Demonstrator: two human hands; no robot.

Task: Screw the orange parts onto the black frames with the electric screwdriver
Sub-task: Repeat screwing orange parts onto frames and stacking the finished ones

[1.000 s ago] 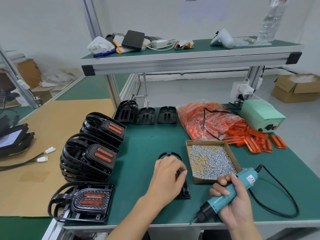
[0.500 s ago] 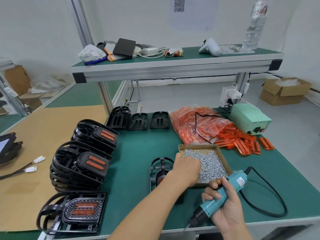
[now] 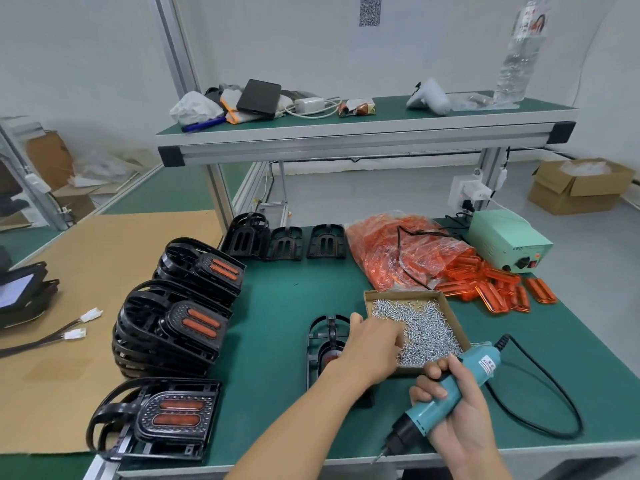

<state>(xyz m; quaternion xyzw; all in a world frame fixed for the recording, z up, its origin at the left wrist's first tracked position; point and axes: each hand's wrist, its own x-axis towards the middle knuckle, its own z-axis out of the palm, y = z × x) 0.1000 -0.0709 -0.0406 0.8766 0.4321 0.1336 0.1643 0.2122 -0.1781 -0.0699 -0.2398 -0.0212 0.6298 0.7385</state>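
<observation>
A black frame (image 3: 325, 336) lies on the green mat in front of me, with an orange part (image 3: 330, 359) seated in it, partly hidden by my left wrist. My left hand (image 3: 372, 344) reaches over it into the cardboard box of screws (image 3: 401, 292); its fingertips are down among the screws, and whether they pinch one is hidden. My right hand (image 3: 460, 414) grips the teal electric screwdriver (image 3: 481, 362) near the table's front edge, its bit pointing down-left, away from the frame.
Finished frames are stacked at the left (image 3: 180, 327) and one lies at the front left (image 3: 162, 420). Empty black frames (image 3: 284, 242) stand at the back. A bag of orange parts (image 3: 391, 247), loose orange parts (image 3: 498, 289), a green power unit (image 3: 509, 240) and the screwdriver cable (image 3: 554, 393) fill the right.
My left hand left the black frame and moved right into the screw box, where it stays. The right hand keeps the screwdriver in about the same spot.
</observation>
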